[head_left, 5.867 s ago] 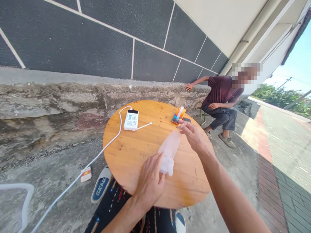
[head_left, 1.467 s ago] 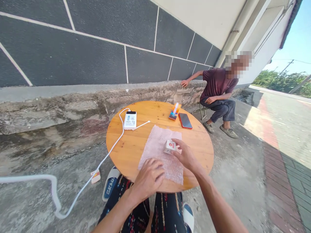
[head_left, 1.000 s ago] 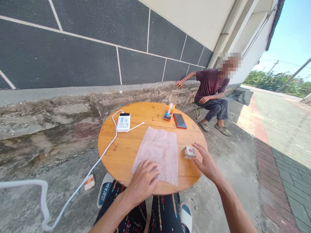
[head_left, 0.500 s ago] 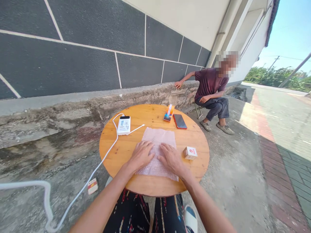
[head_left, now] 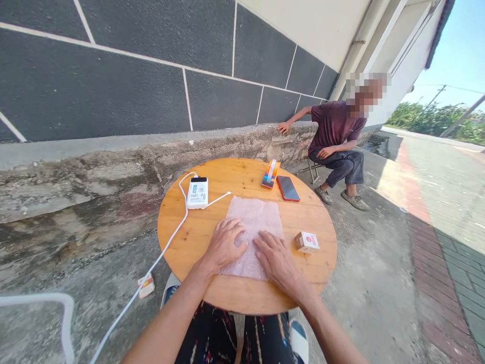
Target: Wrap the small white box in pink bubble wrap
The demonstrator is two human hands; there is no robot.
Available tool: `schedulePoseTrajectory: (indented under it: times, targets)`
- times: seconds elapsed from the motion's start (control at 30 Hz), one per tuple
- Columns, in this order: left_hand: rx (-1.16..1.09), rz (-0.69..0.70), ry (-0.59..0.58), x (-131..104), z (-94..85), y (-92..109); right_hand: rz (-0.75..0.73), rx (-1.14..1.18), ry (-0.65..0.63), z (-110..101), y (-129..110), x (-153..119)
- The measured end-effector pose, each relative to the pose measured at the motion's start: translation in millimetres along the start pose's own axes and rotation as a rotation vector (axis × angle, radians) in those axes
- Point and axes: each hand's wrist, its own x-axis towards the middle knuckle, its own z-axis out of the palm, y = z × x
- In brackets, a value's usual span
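Note:
A sheet of pinkish bubble wrap (head_left: 253, 217) lies flat on the round wooden table (head_left: 182, 268) in front of me. On its left edge rests my left hand (head_left: 226, 245), open, with the fingers stretched forward and the thumb pointing inward. My right hand (head_left: 276, 255) lies open across the lower right part of the sheet. Both palms face down, and neither hand grips anything. Just right of my right hand stands a small white and brown box (head_left: 307, 242). Parts of the sheet are hidden beneath the hands.
A white power bank (head_left: 197, 193) with a white cable (head_left: 176, 232) sits at the table's left. An orange tape dispenser (head_left: 270, 174) and a red-edged phone (head_left: 288, 188) lie at the back. A person (head_left: 337, 131) sits beyond. A small packet (head_left: 146, 286) lies on the ground.
The camera view has shifted slightly, so the table appears a little further right. My left fingers look more bent and raised; the right hand still lies on the bubble wrap.

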Motion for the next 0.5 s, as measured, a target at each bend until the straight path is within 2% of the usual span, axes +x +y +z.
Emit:
schedulePoseTrajectory:
  times: [0.17,0.27,0.37,0.5]
  targets:
    - [-0.031,-0.02,0.008,1.1,-0.8,-0.7,0.079,0.013,0.042,-1.9,13.4,-35.3]
    - [-0.029,-0.014,0.01,0.7,-0.7,-0.6,0.109,0.026,0.076,-4.4,9.6,-46.2]
    - [-0.03,0.002,0.005,-0.2,-1.1,-0.5,0.114,0.041,0.074,-6.2,-3.6,-42.2]
    - [-0.035,0.025,-0.018,-1.5,-1.9,-0.6,0.065,0.048,0.057,-6.8,-18.2,-18.8]
